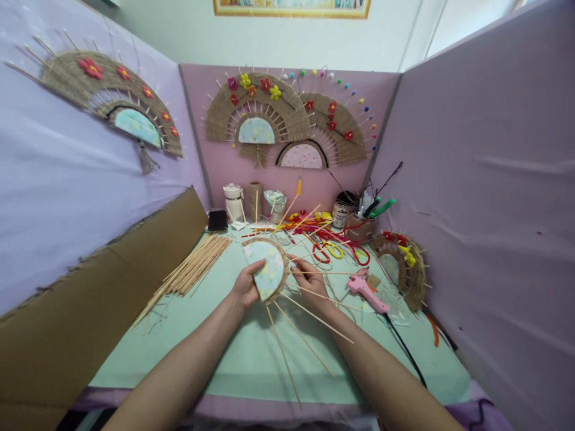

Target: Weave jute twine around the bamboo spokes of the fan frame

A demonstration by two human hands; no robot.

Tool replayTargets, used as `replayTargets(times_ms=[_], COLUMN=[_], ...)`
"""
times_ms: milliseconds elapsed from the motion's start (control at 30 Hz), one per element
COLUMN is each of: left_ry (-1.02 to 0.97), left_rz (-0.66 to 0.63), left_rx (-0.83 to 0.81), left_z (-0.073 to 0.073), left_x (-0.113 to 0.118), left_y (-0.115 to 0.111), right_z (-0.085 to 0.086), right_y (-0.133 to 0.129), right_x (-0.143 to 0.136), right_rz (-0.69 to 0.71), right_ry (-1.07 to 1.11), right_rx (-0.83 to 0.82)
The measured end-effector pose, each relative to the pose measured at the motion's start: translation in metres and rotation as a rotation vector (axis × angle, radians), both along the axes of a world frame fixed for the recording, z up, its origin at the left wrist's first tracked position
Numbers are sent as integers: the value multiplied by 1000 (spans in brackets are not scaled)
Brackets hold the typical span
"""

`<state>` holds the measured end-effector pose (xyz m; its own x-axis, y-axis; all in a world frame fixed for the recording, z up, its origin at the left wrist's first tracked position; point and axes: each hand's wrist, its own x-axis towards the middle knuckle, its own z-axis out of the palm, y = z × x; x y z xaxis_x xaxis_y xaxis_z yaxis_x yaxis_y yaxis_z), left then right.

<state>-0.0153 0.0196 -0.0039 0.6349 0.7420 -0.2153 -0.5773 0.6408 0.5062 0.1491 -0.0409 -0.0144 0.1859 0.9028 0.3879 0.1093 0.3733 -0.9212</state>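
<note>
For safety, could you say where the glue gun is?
In the head view, the glue gun lies at right, between the right hand and the rightmost fan.

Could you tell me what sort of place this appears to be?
It looks like a small craft workspace, perhaps a fan-making booth: finished-looking fans hang on the back panel, a bundle of thin sticks lies on the table, and a pink glue gun rests beside scissors.

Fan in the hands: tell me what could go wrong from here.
The thin sticks splay well beyond the fan, so one might snag or snap as it turns. The glue gun lies beside the right hand; a sweep could knock it, or burn skin if it is hot.
</note>
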Motion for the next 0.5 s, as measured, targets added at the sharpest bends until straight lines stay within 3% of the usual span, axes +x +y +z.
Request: replayTargets(times_ms=[233,500], left_ry=[-36,-49], left_rz=[62,7], left_rx=[112,171], left_z=[5,12], left_x=[-4,-3], left_y=[-3,-10], right_z=[-2,0], right_y=[-1,-2], right_x=[2,1], right_rz=[-50,-4], right_ry=[-27,-34], right_rx=[42,10])
